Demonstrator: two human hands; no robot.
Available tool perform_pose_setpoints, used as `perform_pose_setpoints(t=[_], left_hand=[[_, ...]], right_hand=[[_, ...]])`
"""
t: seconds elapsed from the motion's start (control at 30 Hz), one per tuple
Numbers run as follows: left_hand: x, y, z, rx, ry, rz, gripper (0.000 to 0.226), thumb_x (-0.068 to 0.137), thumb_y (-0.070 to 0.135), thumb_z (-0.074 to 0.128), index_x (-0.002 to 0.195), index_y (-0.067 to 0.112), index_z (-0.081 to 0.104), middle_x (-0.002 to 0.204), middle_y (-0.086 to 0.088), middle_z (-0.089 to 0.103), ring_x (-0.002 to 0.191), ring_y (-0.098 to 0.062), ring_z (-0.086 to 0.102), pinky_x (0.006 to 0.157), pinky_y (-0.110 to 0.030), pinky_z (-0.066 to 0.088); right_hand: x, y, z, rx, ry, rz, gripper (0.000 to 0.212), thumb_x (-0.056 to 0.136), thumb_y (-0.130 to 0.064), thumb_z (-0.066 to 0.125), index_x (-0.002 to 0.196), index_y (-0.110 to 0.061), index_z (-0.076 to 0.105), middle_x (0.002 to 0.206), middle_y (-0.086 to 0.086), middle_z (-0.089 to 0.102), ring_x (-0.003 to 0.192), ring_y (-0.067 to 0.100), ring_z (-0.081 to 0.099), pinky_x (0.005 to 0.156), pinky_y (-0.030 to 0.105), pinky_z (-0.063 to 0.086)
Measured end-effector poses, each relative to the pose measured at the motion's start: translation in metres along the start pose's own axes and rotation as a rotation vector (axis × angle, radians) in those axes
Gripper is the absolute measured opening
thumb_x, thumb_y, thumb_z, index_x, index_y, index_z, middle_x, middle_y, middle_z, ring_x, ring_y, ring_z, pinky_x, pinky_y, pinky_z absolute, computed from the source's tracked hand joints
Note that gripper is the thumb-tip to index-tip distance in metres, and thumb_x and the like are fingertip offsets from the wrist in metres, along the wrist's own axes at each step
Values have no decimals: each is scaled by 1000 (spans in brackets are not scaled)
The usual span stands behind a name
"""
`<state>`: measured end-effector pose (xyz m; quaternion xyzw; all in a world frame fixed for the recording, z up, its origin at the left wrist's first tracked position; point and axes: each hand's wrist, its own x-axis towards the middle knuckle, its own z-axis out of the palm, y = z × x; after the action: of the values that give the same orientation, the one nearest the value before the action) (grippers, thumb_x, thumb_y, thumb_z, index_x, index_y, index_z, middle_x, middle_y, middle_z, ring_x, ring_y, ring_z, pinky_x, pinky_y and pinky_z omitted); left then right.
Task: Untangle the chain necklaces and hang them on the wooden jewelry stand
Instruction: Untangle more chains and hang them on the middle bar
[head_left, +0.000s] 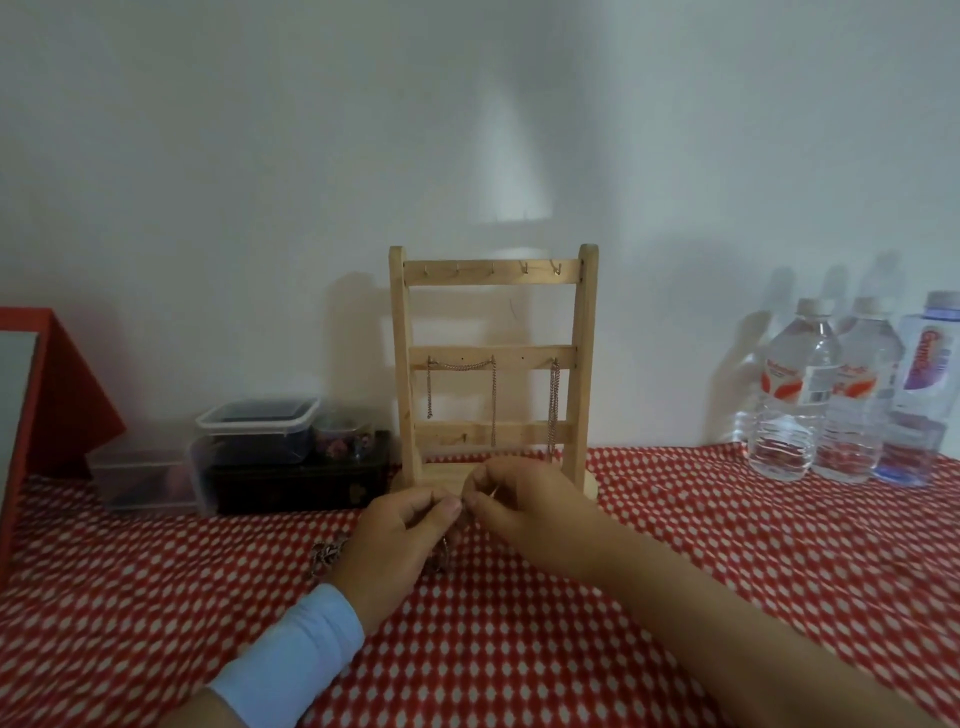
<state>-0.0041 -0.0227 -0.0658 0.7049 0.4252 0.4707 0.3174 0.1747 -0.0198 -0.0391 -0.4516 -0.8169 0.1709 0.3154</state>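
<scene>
A surface (571, 597) covered in a red cloth with white spots fills the lower view and runs back to a pale wall. The wooden stand (519, 353) stands upright at the middle of its far edge, straight ahead of the person. Its three rails run left to right, across the line of reach. Water bottles (795, 395) stand well off to its right and stacked plastic boxes (257, 423) sit to its left. Both hands meet just in front of the stand's base. The right hand (524, 501) is a little farther forward and so nearer the stand, while the left hand (400, 540), with a pale blue sleeve (291, 654) behind it, sits lower and closer to the body. Each hand has thumb and forefinger curled in, and the fingertips nearly touch as they pinch a fine chain (444, 551) between them. A short run of it hangs down under the left hand toward the cloth, though the links at the pinch are too small to make out. Two chains already hang from the middle rail, one draped (461, 366) between two hooks on the left and one (554, 405) hanging straight on the right. A small tangled heap (327, 553) lies on the cloth just left of the left hand. The top rail's hooks look bare, so once the chain is freed, the next move is probably up and forward from the pinch, and the right hand is better placed to make it.
</scene>
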Motion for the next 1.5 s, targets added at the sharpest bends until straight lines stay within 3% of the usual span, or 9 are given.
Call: perform_pose_setpoints(t=[0.13,0.3,0.5,0.67,0.77,0.87,1.0,1.23,1.5], left_hand=[[0,-2,2,5,-25,-4,32,98,18,52,74,21,72,73,9,70,74,-3,64,67,-10,46],[2,-5,2,15,9,19,32,99,19,51,76,14,73,77,-3,71,77,-12,65,71,-22,51],[0,-1,9,113,-42,-41,39,102,27,42,77,7,63,74,-11,63,69,-18,58,70,-41,46],[-4,4,8,-9,-2,-17,13,97,24,56,94,27,67,87,19,70,85,5,65,73,-10,49],[-2,3,6,-14,5,14,14,92,16,64,93,28,71,88,17,73,86,4,67,75,-9,49],[-2,1,3,-19,-41,6,16,95,15,58,91,22,72,87,9,73,85,-2,68,76,-16,51],[-1,-3,0,96,-86,99,26,97,21,51,80,34,67,80,10,68,80,-7,64,74,-22,50],[1,-5,-2,274,281,233,9,88,26,62,91,34,61,89,14,63,85,-5,60,73,-18,51],[-2,0,-1,78,166,64,6,87,26,69,88,29,74,85,15,73,85,3,67,79,-16,53]], right_hand=[[-1,0,-3,-106,-17,-62,4,99,-30,61,97,-33,62,91,-16,62,81,3,62,77,25,59],[-1,0,2,-225,56,-132,5,97,-32,57,93,-29,56,89,-12,60,76,8,60,72,30,57],[-1,-2,6,-321,-17,-117,14,102,-30,40,88,-29,41,75,-15,44,66,1,43,61,20,31],[-2,-3,3,-125,-76,-37,16,105,-27,41,89,-30,44,79,-9,52,68,5,46,64,22,38],[-2,-2,3,-145,-45,-52,11,103,-25,48,92,-29,47,77,-9,55,65,7,49,63,26,46],[-3,-2,4,-246,4,-113,9,102,-27,52,95,-29,46,74,-14,52,62,5,49,59,18,39],[-3,-3,8,-374,78,-208,7,100,-31,49,96,-30,44,71,-17,48,62,6,51,57,17,36],[-2,-8,6,135,-18,73,26,107,-30,47,83,-29,56,59,-15,60,51,-2,52,58,21,45],[-4,-8,7,246,-24,115,26,107,-26,48,84,-22,59,60,-9,58,50,4,53,55,25,49]])
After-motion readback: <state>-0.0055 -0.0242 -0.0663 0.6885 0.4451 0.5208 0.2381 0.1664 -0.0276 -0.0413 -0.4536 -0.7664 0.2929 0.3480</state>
